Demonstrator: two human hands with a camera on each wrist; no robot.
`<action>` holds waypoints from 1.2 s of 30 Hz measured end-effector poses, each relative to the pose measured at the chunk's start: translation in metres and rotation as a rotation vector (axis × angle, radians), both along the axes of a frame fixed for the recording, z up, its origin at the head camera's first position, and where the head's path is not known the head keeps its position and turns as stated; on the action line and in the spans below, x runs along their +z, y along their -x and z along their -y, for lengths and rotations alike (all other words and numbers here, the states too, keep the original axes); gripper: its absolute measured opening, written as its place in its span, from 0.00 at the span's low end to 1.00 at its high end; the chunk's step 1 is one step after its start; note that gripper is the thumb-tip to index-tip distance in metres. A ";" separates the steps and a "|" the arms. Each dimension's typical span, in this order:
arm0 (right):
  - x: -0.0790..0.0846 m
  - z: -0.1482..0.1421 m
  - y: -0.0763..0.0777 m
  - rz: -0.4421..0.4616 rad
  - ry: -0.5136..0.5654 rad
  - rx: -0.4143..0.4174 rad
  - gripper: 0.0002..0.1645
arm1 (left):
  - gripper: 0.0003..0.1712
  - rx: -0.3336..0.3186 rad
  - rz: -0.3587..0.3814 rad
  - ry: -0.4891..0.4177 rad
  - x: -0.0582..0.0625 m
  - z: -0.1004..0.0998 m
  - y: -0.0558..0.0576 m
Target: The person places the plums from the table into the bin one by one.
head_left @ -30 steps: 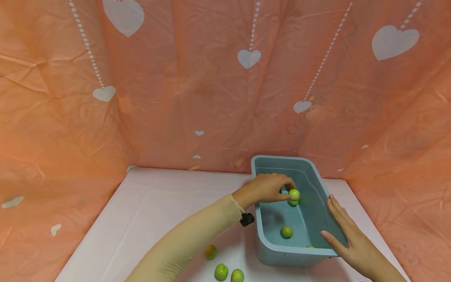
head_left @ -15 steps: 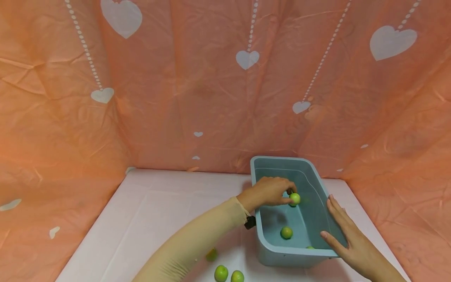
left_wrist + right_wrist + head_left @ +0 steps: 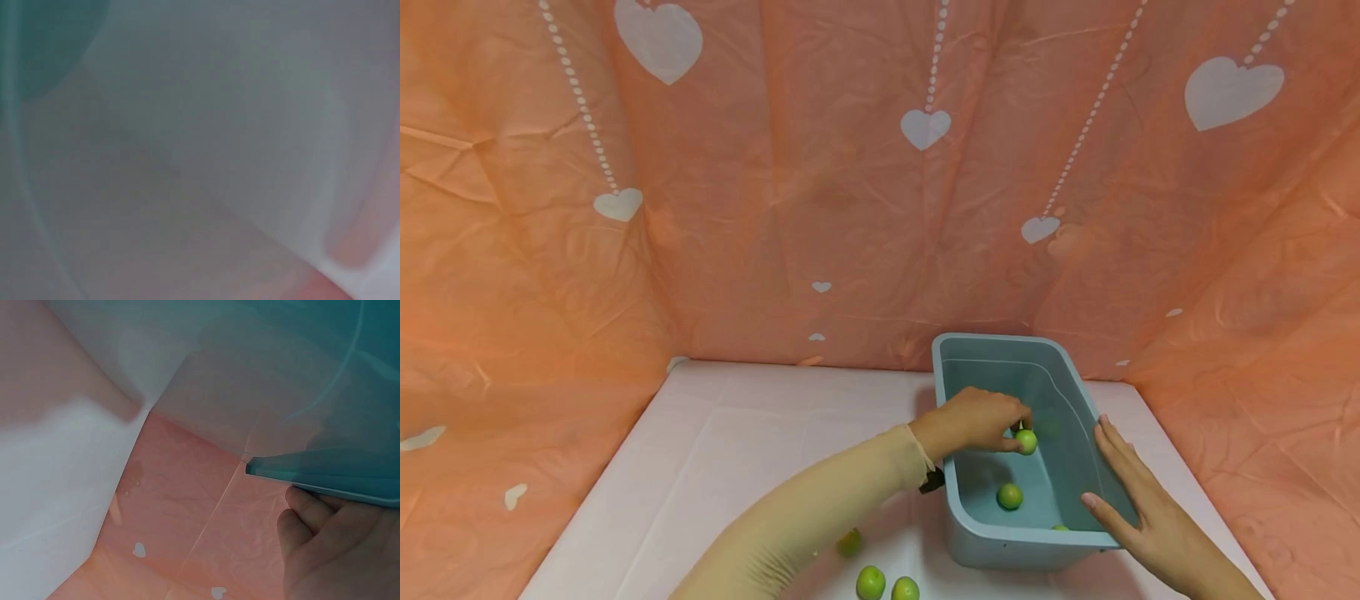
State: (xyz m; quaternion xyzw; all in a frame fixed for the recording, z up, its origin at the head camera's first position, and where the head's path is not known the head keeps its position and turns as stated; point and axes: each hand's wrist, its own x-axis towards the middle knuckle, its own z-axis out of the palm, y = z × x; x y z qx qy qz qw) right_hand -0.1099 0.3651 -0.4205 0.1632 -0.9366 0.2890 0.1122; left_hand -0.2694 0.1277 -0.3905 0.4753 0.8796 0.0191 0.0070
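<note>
In the head view my left hand [image 3: 981, 421] reaches over the side of a blue-grey plastic bin [image 3: 951, 496]. Its thumb and fingers pinch a small round green fruit [image 3: 1026, 442] low inside. Nearer the front, another green fruit [image 3: 1010, 497] lies on the bin floor, and a third [image 3: 1060, 527] barely shows behind the front rim. My right hand [image 3: 1157, 508] rests on the near right corner with fairly straight fingers, thumb over the rim. The right wrist view shows that hand [image 3: 344, 544] against the bin wall [image 3: 325, 472]. Too blurred for detail is the left wrist view.
Left of the bin, two green fruits [image 3: 871, 582] [image 3: 906, 589] and an orange-green one [image 3: 849, 543] lie on the white table [image 3: 737, 442]. An orange curtain with white hearts [image 3: 850, 208] surrounds the back and sides. The bin stands near the back curtain.
My left hand has lowered the pinched fruit deeper and slightly toward the front of the bin. The right hand and the bin stay in place.
</note>
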 end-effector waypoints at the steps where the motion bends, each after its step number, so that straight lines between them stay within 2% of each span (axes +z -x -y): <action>1: 0.000 0.000 0.000 -0.004 0.001 0.002 0.56 | 0.17 -0.006 -0.011 0.012 0.000 0.000 -0.001; 7: 0.000 0.000 -0.001 -0.037 0.000 0.009 0.56 | 0.17 -0.006 -0.045 0.051 -0.002 -0.001 -0.002; 18: -0.001 0.000 0.000 -0.002 -0.009 -0.010 0.56 | 0.16 0.004 -0.042 0.187 -0.005 -0.004 -0.002; 31: -0.001 0.000 0.000 0.010 -0.009 -0.011 0.55 | 0.19 0.005 -0.002 0.250 -0.006 -0.004 -0.005; 36: -0.001 -0.001 0.000 0.003 -0.017 -0.017 0.56 | 0.19 -0.007 0.005 0.216 -0.005 -0.004 -0.004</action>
